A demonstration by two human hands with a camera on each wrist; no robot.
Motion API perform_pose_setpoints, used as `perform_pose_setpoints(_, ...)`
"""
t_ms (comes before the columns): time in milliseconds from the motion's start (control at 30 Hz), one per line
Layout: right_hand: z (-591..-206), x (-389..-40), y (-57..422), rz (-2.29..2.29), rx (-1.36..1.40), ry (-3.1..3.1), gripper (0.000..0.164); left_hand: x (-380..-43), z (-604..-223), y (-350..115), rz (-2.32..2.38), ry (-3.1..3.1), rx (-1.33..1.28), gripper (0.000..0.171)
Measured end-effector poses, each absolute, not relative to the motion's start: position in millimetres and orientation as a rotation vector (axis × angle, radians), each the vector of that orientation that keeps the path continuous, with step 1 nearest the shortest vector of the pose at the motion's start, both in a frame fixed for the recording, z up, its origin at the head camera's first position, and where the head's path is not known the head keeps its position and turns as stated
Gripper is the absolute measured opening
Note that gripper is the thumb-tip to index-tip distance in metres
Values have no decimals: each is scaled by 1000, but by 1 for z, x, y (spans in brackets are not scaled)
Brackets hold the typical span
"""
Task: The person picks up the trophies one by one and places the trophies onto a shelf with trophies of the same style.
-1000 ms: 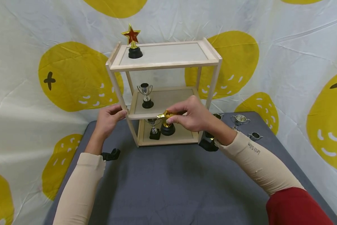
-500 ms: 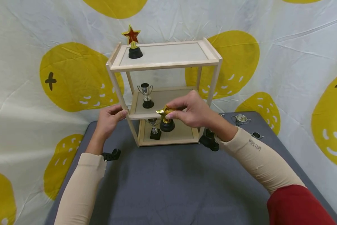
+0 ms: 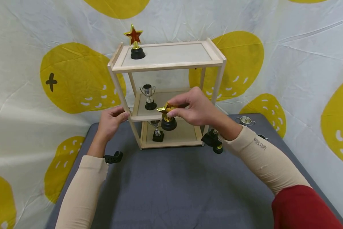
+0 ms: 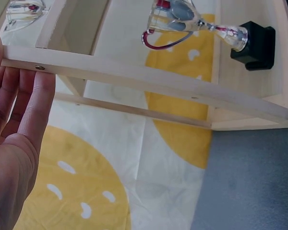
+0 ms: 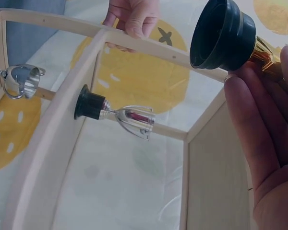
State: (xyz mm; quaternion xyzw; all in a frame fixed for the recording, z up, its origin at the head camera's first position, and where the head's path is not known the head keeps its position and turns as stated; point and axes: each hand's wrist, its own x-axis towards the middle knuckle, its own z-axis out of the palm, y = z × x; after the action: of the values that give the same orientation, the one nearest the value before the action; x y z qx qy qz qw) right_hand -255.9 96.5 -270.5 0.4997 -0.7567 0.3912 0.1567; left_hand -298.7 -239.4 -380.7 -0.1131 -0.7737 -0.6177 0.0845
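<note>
My right hand (image 3: 192, 108) pinches a gold star trophy (image 3: 169, 124) by its star, and the black round base hangs below the fingers. The trophy is in front of the middle shelf's front edge; in the right wrist view its base (image 5: 223, 38) shows tilted. With thumb and fingers my left hand (image 3: 109, 124) grips the left front post of the wooden shelf rack (image 3: 171, 67), near the middle shelf. On that shelf, at left, stands a silver cup trophy (image 3: 148, 92). Another silver cup trophy (image 3: 158, 135) stands on the bottom shelf, its top partly hidden by the middle shelf's edge.
A red-and-gold star trophy (image 3: 135, 39) stands at the top shelf's left. Right of the rack, silver cups (image 3: 246, 121) and a trophy with a dark base (image 3: 218, 149) are partly hidden by my right arm. A patterned cloth (image 3: 82, 76) hangs behind the grey table (image 3: 165, 184).
My right hand has lifted the star trophy slightly and shifted it a little left, toward the middle shelf's level. My left hand stays on the post.
</note>
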Motion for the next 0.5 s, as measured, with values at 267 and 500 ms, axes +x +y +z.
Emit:
perform_pose_setpoints(267,-263,-255,94,1137,1450,-2132,14,-299,-381,-240,-1849,-2315,-315,39)
perform_pose_setpoints(500,-256,-255,92,1130,1466,-2088,13,-298,-381,-240,-1843,-2320,-311,39)
